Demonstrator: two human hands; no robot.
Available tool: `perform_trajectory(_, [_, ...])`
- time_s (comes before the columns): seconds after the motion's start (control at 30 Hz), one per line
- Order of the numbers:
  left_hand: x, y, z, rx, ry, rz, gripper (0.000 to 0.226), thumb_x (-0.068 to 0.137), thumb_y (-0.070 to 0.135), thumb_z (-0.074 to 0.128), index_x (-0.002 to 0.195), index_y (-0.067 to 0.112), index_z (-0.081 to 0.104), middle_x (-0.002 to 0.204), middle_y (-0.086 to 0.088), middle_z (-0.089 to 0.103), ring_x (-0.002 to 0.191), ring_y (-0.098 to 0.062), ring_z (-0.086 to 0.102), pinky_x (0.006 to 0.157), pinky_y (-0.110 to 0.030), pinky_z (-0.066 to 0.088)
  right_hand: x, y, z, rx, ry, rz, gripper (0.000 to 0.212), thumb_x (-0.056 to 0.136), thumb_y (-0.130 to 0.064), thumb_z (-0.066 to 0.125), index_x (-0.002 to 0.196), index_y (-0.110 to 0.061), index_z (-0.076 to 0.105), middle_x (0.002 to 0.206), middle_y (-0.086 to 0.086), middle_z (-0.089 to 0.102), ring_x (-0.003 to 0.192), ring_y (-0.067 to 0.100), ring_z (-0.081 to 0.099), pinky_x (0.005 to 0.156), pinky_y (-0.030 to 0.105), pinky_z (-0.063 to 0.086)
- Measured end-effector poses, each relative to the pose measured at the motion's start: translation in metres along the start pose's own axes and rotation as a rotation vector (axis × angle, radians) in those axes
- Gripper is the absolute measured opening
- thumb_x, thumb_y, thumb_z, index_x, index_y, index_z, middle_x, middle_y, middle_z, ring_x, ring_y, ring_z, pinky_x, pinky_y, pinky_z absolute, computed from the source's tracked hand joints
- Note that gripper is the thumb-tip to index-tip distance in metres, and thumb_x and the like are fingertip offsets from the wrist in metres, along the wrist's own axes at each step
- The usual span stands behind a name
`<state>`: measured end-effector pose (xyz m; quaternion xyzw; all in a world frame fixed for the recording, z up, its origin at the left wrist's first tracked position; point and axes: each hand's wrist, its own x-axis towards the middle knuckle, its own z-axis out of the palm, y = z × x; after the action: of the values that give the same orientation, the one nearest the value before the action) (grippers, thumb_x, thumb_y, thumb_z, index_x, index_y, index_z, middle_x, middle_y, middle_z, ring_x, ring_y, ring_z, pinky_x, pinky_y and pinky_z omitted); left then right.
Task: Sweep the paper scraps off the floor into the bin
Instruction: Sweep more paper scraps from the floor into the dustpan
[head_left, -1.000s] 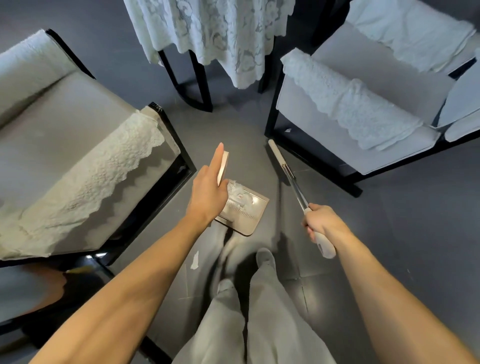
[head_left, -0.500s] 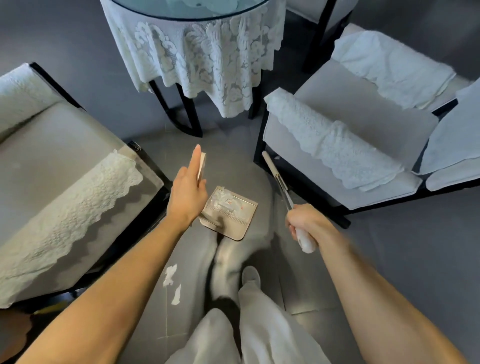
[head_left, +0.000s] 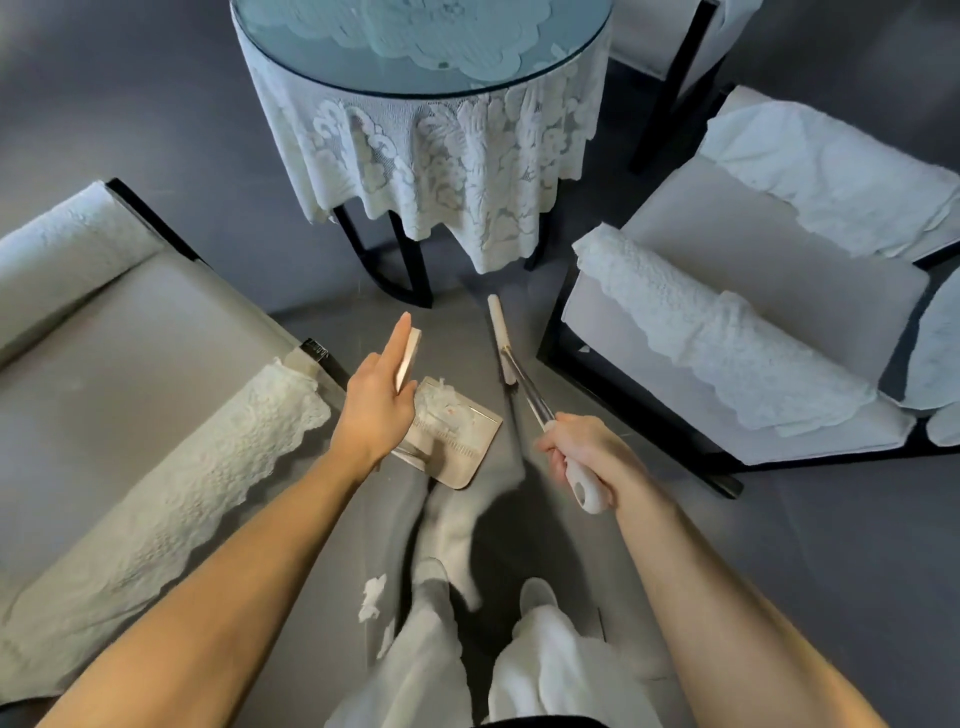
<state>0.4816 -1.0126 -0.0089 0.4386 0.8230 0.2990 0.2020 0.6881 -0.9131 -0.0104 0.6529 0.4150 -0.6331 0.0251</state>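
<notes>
Two scraps (head_left: 373, 597) lie unswept on floor (head_left: 779, 561), only one showed earlier; left hand (head_left: 375, 402) pinches loaded dustpan (head_left: 457, 447) handle, forefinger straight; right hand (head_left: 582, 457) fisted round broom (head_left: 530, 395). Sweeping unfinished.

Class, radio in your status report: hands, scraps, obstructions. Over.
Left hand grips dustpan, partly loaded. Right hand grips broom. Paper scraps on floor, short of dustpan. Bin not in view; table ahead.
</notes>
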Motion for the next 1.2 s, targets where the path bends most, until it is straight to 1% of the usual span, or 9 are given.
perform_trajectory(0.13, [0.036,-0.017,-0.018,-0.011,0.001,0.037,0.080,0.091,0.006,0.057,0.151,0.032,0.011,0.096,-0.007,0.050,0.088,-0.017,0.043,0.078,-0.021,0.027,0.008,-0.029,0.033,0.179,-0.002,-0.028,0.059,0.092,-0.002,0.054,0.145,-0.024,0.039,0.064,0.004,0.048,0.048,0.008,0.040,0.038,0.018,0.035])
perform_trajectory(0.3, [0.094,-0.021,-0.027,-0.021,-0.054,0.079,0.079,0.093,0.009,0.055,0.151,0.036,0.010,0.101,-0.004,0.049,0.090,-0.014,0.043,0.081,-0.019,0.028,0.026,-0.085,0.058,0.217,0.038,-0.084,0.064,0.094,-0.004,0.054,0.150,-0.026,0.031,0.067,0.006,0.051,0.047,0.009,0.041,0.040,0.019,0.037])
perform_trajectory(0.47, [0.183,-0.012,-0.024,-0.045,-0.145,0.134,0.080,0.094,0.008,0.053,0.149,0.040,0.006,0.105,-0.004,0.049,0.093,-0.014,0.044,0.084,-0.019,0.029,0.062,-0.154,0.066,0.204,0.114,-0.163,0.035,0.092,-0.001,0.051,0.126,-0.009,0.051,0.060,0.009,0.048,0.044,0.013,0.043,0.043,0.025,0.037])
perform_trajectory(0.57, [0.238,-0.010,-0.024,-0.057,-0.213,0.167,0.081,0.092,0.005,0.054,0.149,0.038,0.007,0.110,-0.010,0.054,0.100,-0.021,0.049,0.087,-0.021,0.031,0.089,-0.190,0.069,0.250,0.160,-0.144,0.018,0.092,0.001,0.048,0.106,-0.009,0.055,0.052,0.005,0.043,0.034,0.011,0.040,0.035,0.020,0.033])
perform_trajectory(0.73, [0.303,0.000,-0.030,-0.130,-0.308,0.294,0.085,0.086,-0.007,0.053,0.150,0.032,0.012,0.130,0.004,0.052,0.114,-0.018,0.050,0.103,-0.014,0.030,0.119,-0.239,0.070,0.243,0.183,-0.084,0.019,0.091,-0.005,0.054,0.082,-0.022,0.055,0.056,0.005,0.049,0.045,0.014,0.044,0.049,0.027,0.039])
perform_trajectory(0.87, [0.351,0.003,-0.028,-0.119,-0.389,0.379,0.089,0.087,-0.008,0.051,0.145,0.042,0.006,0.137,0.010,0.048,0.121,-0.020,0.049,0.111,-0.031,0.033,0.135,-0.271,0.072,0.230,0.193,-0.039,0.017,0.092,-0.006,0.050,0.081,-0.019,0.054,0.057,0.003,0.052,0.048,0.012,0.048,0.053,0.027,0.041])
perform_trajectory(1.03, [0.420,-0.003,-0.024,-0.002,-0.572,0.467,0.084,0.093,-0.001,0.048,0.145,0.050,0.006,0.137,0.007,0.046,0.121,-0.013,0.045,0.098,0.001,0.020,0.152,-0.295,0.082,0.263,0.233,0.040,0.010,0.092,-0.003,0.052,0.090,-0.012,0.052,0.054,0.003,0.048,0.034,0.008,0.045,0.039,0.020,0.036])
perform_trajectory(1.13, [0.464,-0.019,-0.028,-0.031,-0.665,0.602,0.097,0.091,-0.003,0.052,0.138,0.064,0.002,0.144,0.003,0.044,0.125,-0.023,0.049,0.105,-0.013,0.030,0.165,-0.312,0.112,0.209,0.280,0.083,0.021,0.091,-0.002,0.047,0.074,-0.014,0.049,0.049,0.002,0.052,0.031,0.008,0.047,0.037,0.017,0.037])
perform_trajectory(1.2, [0.491,-0.034,-0.033,0.005,-0.680,0.782,0.098,0.088,-0.004,0.057,0.143,0.055,0.002,0.141,0.004,0.049,0.117,-0.027,0.055,0.099,-0.013,0.034,0.169,-0.322,0.141,0.266,0.290,0.153,0.015,0.090,0.001,0.048,0.084,-0.013,0.050,0.051,0.004,0.047,0.034,0.012,0.043,0.036,0.018,0.034])
